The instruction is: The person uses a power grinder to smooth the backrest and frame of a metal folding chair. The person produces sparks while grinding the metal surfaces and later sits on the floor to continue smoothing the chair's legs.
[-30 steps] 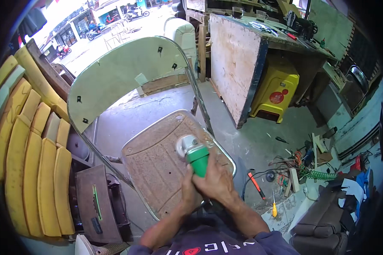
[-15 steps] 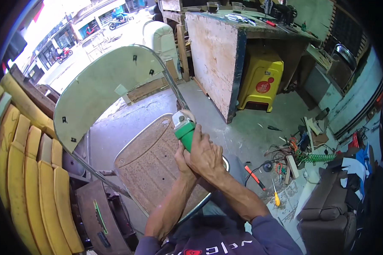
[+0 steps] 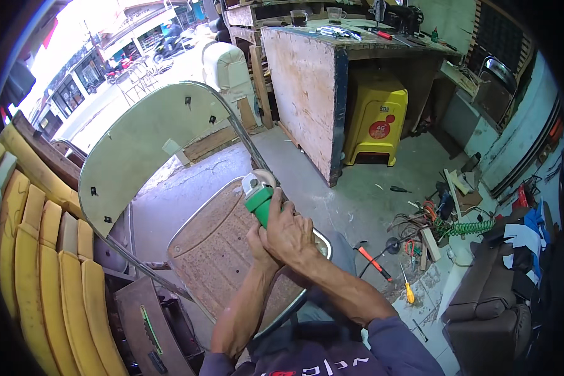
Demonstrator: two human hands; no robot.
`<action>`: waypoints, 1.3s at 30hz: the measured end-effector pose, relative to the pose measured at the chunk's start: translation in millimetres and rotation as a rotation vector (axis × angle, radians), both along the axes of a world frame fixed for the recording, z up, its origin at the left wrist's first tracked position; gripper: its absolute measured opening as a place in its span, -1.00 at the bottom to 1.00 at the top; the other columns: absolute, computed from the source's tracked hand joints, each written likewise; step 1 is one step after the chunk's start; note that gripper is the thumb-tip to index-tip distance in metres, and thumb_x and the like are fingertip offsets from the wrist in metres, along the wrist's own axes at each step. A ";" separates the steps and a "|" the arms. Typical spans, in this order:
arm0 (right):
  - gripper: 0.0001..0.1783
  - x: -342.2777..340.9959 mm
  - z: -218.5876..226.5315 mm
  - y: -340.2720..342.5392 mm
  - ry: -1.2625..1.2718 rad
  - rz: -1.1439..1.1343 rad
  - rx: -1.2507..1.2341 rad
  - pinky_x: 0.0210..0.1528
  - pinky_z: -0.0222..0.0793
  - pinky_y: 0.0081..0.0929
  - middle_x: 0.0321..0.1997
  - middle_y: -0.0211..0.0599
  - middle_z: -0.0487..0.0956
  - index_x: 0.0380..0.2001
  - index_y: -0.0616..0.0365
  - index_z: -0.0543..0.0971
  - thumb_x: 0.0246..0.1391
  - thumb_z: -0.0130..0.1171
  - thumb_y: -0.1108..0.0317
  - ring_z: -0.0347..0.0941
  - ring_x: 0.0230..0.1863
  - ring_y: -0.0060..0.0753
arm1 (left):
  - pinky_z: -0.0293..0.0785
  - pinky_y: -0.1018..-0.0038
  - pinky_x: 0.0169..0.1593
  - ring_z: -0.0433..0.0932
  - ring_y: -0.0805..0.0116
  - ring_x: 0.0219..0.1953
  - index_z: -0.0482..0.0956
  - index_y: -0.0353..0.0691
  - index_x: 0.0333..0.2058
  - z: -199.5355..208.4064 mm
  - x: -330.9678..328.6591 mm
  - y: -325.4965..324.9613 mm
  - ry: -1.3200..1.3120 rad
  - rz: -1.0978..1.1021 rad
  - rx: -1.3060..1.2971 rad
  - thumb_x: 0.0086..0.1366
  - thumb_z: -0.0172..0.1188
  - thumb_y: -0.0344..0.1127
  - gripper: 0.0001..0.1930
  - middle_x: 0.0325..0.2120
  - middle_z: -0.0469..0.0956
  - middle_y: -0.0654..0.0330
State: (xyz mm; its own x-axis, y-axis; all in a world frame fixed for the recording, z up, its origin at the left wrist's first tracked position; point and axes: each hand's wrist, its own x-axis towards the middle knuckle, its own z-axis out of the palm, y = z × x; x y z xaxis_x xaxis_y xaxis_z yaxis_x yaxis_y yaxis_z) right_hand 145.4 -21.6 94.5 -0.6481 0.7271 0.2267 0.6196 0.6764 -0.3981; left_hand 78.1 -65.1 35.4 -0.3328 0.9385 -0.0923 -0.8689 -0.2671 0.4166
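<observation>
The right hand (image 3: 292,233) has its fingers wrapped around a green angle grinder (image 3: 260,204); the left hand's (image 3: 259,249) fingers, partly hidden, grip its near end. The grinder is at the far right edge of a worn brown chair seat (image 3: 200,250); whether its disc (image 3: 267,177) touches the rim is unclear. A yellow stool (image 3: 376,128) stands under the surface (image 3: 370,41) at far right.

A green angle grinder (image 3: 261,203) with a silver-coloured head (image 3: 252,183), its disc (image 3: 267,176) end pointing away, slants at the far corner of a worn, brown, metal-rimmed chair seat (image 3: 210,254), whose curved, pale green backrest (image 3: 141,135) rises beyond the far left edge.
</observation>
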 end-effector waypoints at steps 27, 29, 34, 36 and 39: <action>-0.01 -31.0 41.0 19.5 0.071 0.023 -0.016 -0.21 0.58 0.15 -0.06 0.39 0.51 0.41 0.45 0.06 0.08 0.27 0.14 0.65 -0.29 0.33 | 0.50 0.18 0.21 0.57 0.11 0.07 0.44 -0.24 0.19 8.4 -54.1 23.7 0.296 0.176 -0.007 0.51 -0.15 0.06 -0.46 0.02 0.59 0.06; -0.01 -27.6 38.1 21.9 -0.029 0.045 -0.057 -0.22 0.58 0.13 -0.07 0.38 0.51 0.41 0.46 0.07 0.08 0.27 0.14 0.65 -0.31 0.31 | 0.51 0.19 0.21 0.58 0.09 0.07 0.43 -0.27 0.21 1.5 -42.6 18.8 0.277 0.202 -0.024 0.51 -0.14 0.01 -0.47 0.04 0.58 0.04; 0.01 -37.5 36.7 16.9 0.044 0.014 0.076 -0.24 0.57 0.13 -0.13 0.31 0.53 0.42 0.47 0.05 0.07 0.27 0.14 0.65 -0.35 0.27 | 0.50 0.18 0.21 0.57 0.11 0.06 0.43 -0.25 0.21 7.1 -42.6 20.1 0.250 0.166 0.003 0.51 -0.15 0.04 -0.46 0.03 0.58 0.05; 0.01 -26.3 37.7 19.2 0.044 0.013 0.037 -0.25 0.56 0.16 -0.12 0.31 0.52 0.43 0.46 0.04 0.08 0.26 0.13 0.65 -0.34 0.28 | 0.50 0.18 0.21 0.57 0.11 0.06 0.43 -0.24 0.21 6.7 -40.7 26.9 0.244 0.157 0.010 0.51 -0.16 0.05 -0.46 0.03 0.58 0.05; 0.01 -26.2 37.0 22.1 0.055 0.045 -0.019 -0.23 0.54 0.19 -0.11 0.33 0.52 0.43 0.43 0.05 0.08 0.26 0.11 0.64 -0.31 0.32 | 0.49 0.18 0.21 0.57 0.12 0.06 0.44 -0.23 0.21 8.6 -41.9 24.7 0.225 0.166 0.018 0.51 -0.16 0.07 -0.45 0.03 0.58 0.05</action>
